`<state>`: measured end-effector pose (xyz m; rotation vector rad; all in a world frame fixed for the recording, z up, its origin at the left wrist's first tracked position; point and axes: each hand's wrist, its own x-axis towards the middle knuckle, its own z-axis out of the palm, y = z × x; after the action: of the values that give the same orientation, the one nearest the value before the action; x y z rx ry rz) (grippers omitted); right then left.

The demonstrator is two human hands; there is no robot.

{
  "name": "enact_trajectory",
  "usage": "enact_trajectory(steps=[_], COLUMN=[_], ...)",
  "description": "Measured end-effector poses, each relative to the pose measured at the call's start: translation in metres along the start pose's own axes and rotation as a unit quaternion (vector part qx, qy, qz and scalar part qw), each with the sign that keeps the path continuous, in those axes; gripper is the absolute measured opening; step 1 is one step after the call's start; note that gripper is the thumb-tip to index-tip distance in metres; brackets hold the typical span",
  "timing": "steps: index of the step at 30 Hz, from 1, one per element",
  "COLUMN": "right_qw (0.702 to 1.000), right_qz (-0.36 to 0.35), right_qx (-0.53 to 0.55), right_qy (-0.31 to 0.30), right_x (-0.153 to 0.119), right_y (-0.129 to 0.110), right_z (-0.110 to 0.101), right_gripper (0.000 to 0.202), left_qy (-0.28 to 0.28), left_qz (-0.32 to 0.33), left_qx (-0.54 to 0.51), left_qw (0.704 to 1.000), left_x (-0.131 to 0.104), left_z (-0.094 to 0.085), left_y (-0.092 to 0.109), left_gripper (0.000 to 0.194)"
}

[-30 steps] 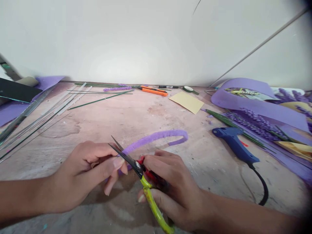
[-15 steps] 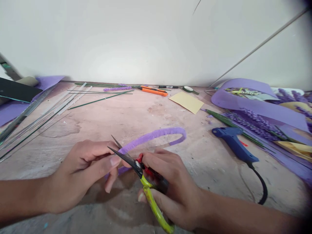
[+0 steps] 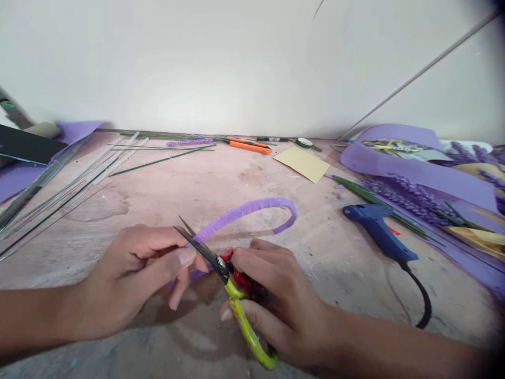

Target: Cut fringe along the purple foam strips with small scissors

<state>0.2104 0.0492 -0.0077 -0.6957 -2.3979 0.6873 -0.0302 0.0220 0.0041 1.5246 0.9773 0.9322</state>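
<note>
A strip of purple paper [image 3: 248, 207], finely notched along one edge, curls up and to the right before bending back. My left hand [image 3: 145, 279] pinches it between thumb and fingers, and part of the strip trails beneath these fingers. Scissors [image 3: 223, 268] with dark blades and one yellow and one red handle are in my right hand [image 3: 276, 295]. Their blades stand slightly apart at the strip, close to my left thumb tip. My right fingers cover most of the red handle.
A blue glue gun [image 3: 374, 226] with a black cord lies at right, near purple flower stems [image 3: 406, 197] and purple sheets [image 3: 418, 171]. Toward the wall are an orange cutter [image 3: 250, 146], a yellow card [image 3: 302, 163] and green tape [image 3: 304, 143]. Wires and glue sticks [image 3: 120, 160] lie at left.
The scissor blades have come closer together across the strip. The strip's curled part has risen slightly and shifted left. Both hands have otherwise kept about the same place.
</note>
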Motion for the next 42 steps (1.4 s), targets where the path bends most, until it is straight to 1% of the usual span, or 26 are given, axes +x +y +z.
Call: enact_trajectory(steps=[4,8,10,13,16,20,23,25,31,33,37,42], right_qw=[1.0,0.999,0.999,0.999,0.999,0.998,0.997,0.998,0.999,0.999,1.0,1.0], right_qz=[-0.008,-0.007,-0.007,-0.018,-0.008,0.027,0.031,0.025,0.02,0.014,0.015,0.013], right_qx=[0.014,0.049,0.045,0.034,0.031,0.052,0.063,0.054,0.031,0.032,0.022,0.01], right_qy=[0.013,-0.002,0.0,0.024,0.023,0.015,0.011,0.009,-0.013,-0.012,-0.015,-0.009], right_x=[0.0021,0.0047,0.0045,0.0031,0.0028,0.0057,0.0077,0.0076,0.0025,0.0019,0.003,0.0018], right_y=[-0.0003,-0.0018,-0.0019,-0.0016,-0.0017,-0.004,-0.0058,-0.0062,-0.0027,-0.0019,-0.002,-0.0017], right_z=[0.0006,0.0004,0.0002,0.0004,0.0008,0.0004,-0.0004,-0.0008,-0.0002,0.0003,0.0,-0.0005], right_gripper=[0.031,0.04,0.041,0.041,0.038,0.041,0.044,0.044,0.028,0.026,0.027,0.036], left_qy=[-0.016,-0.044,-0.041,-0.036,-0.036,-0.027,-0.013,-0.008,-0.017,-0.017,-0.007,0.006], left_qz=[0.002,0.009,0.001,-0.029,-0.051,-0.042,-0.016,-0.012,-0.01,-0.006,0.0,0.004], left_qx=[-0.007,0.011,0.004,-0.047,-0.082,-0.084,-0.077,-0.065,-0.014,0.005,0.027,0.033], left_qw=[1.0,0.999,0.999,0.998,0.995,0.995,0.997,0.998,1.0,1.0,1.0,0.999], left_x=[-0.0005,-0.0005,-0.0003,-0.0005,-0.002,-0.0038,-0.0026,-0.0013,-0.0024,-0.0029,-0.0007,0.0022], left_z=[0.0005,0.0,-0.0001,0.0006,0.0011,0.0005,0.0,-0.0001,-0.0012,-0.0015,-0.0001,0.0007], left_y=[0.0014,0.0029,0.0019,-0.0011,-0.003,-0.0022,-0.0019,-0.0022,-0.0023,-0.001,0.0023,0.0039], left_gripper=[0.028,0.03,0.03,0.028,0.03,0.033,0.038,0.04,0.045,0.046,0.044,0.032])
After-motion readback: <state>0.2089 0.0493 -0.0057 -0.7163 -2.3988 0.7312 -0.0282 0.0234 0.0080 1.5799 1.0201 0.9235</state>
